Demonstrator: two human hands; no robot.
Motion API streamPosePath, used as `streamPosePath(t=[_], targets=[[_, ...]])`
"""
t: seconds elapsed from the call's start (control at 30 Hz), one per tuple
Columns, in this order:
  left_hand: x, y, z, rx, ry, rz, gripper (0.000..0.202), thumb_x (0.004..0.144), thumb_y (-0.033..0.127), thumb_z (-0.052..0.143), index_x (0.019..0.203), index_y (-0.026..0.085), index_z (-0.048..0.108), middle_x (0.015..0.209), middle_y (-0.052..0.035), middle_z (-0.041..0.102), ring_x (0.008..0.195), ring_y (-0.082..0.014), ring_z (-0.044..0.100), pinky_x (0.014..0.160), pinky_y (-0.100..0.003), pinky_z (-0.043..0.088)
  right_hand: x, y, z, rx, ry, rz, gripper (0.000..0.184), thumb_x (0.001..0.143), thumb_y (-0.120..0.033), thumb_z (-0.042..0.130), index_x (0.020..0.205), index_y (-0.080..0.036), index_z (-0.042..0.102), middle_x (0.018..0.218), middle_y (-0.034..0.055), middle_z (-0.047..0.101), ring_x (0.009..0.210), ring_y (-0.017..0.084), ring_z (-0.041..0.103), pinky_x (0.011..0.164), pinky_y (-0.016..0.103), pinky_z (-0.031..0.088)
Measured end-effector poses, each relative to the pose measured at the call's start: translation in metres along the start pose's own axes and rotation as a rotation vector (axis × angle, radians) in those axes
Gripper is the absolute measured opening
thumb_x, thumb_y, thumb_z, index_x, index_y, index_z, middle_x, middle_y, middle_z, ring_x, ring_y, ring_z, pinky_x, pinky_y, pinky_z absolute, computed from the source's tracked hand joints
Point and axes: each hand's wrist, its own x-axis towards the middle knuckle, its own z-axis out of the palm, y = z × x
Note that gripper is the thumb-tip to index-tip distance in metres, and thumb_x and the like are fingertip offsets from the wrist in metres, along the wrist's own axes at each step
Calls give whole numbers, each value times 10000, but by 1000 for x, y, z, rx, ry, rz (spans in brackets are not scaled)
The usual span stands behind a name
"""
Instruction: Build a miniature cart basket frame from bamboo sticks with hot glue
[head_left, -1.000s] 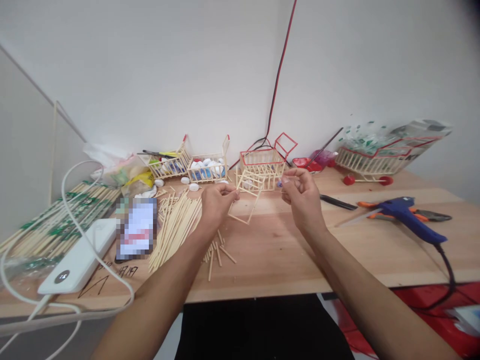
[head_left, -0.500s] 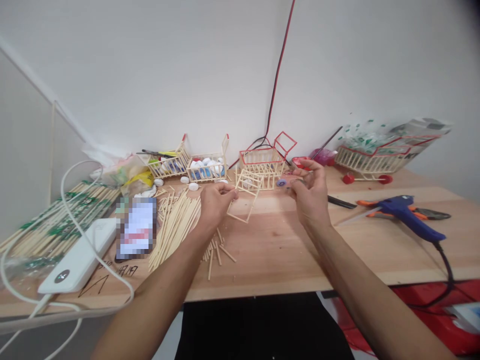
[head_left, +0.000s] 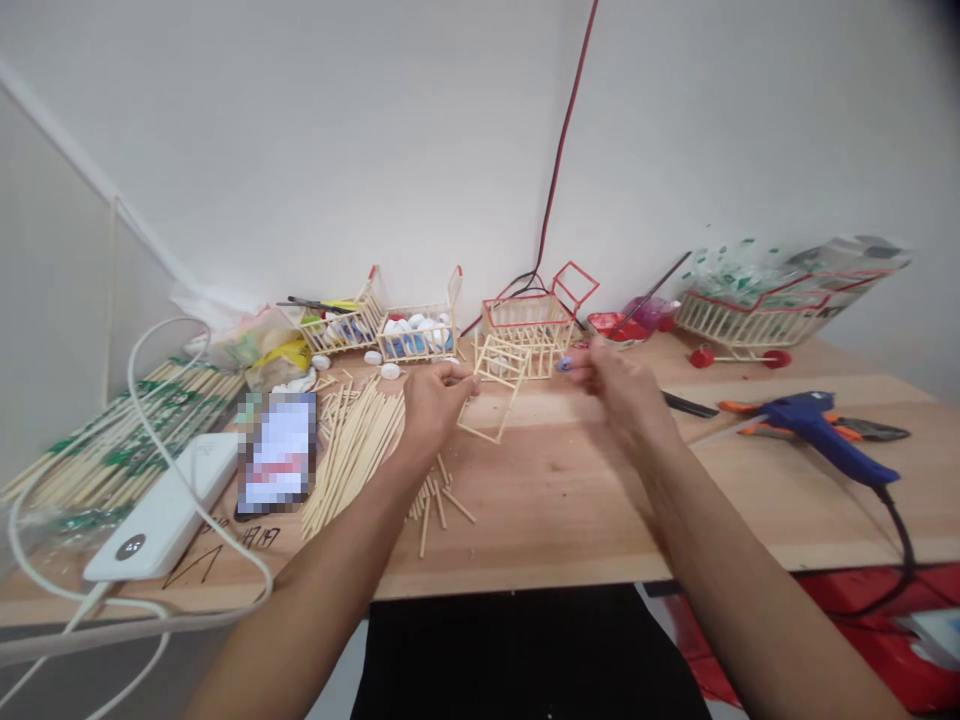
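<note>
My left hand (head_left: 437,400) is closed in a pinch on a small box-shaped frame of thin wooden sticks (head_left: 501,372). The frame is tilted above the table, in front of a larger stick cart with red-painted edges (head_left: 525,310). My right hand (head_left: 626,390) is turned with its back towards me. Its fingertips meet a small blue-purple round piece (head_left: 564,364) beside that cart. Motion blurs these fingers, so whether they grip the piece cannot be made out.
Loose wooden sticks (head_left: 352,450) lie by my left forearm, beside a phone (head_left: 277,455) and white power bank (head_left: 161,510). A blue glue gun (head_left: 817,430) and pliers (head_left: 874,430) lie right. Filled stick carts (head_left: 416,338) and a red paint tray (head_left: 615,326) stand along the wall.
My right hand has turned over and its fingers have come down and left to the blue-purple piece. The left hand still holds the stick frame in nearly the same place.
</note>
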Motion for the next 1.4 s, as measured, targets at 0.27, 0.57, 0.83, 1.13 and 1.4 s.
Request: streamPosePath(t=[0.27,0.57,0.83,1.13,1.4], targets=[[-2,2,2,-17,-1,11,112,696,242,644,669,146,695,655,-43,707,606,-145,622,557,-224,434,-20,3,26,-28,-472,114,403,771,-557,630,758,-158,686,821,52,692,721,143,590,664,264,411],[-6,3,6,-3,-14,28,111,701,241,647,696,151,711,681,-45,717,646,-157,637,574,-228,446,-21,9,29,17,-381,124,362,727,-515,671,687,-157,629,704,20,652,611,120,532,600,252,383],[-5,2,7,-20,-23,38,107,702,247,653,703,156,709,684,-39,716,653,-159,644,589,-233,456,-22,4,34,-2,-302,86,347,720,-497,658,630,-167,593,667,24,644,612,130,546,625,265,401],[-7,-1,9,-61,-32,54,116,707,264,659,713,159,706,700,-42,721,664,-159,651,600,-237,474,-26,-1,40,-52,-192,61,301,731,-458,624,636,-180,558,604,-1,570,561,122,478,547,250,365],[-11,2,11,-84,-54,45,144,716,294,664,718,155,701,686,-34,709,629,-146,634,596,-244,482,-24,5,37,-172,-168,-23,282,790,-422,565,663,-170,586,632,5,566,598,139,498,580,263,346]])
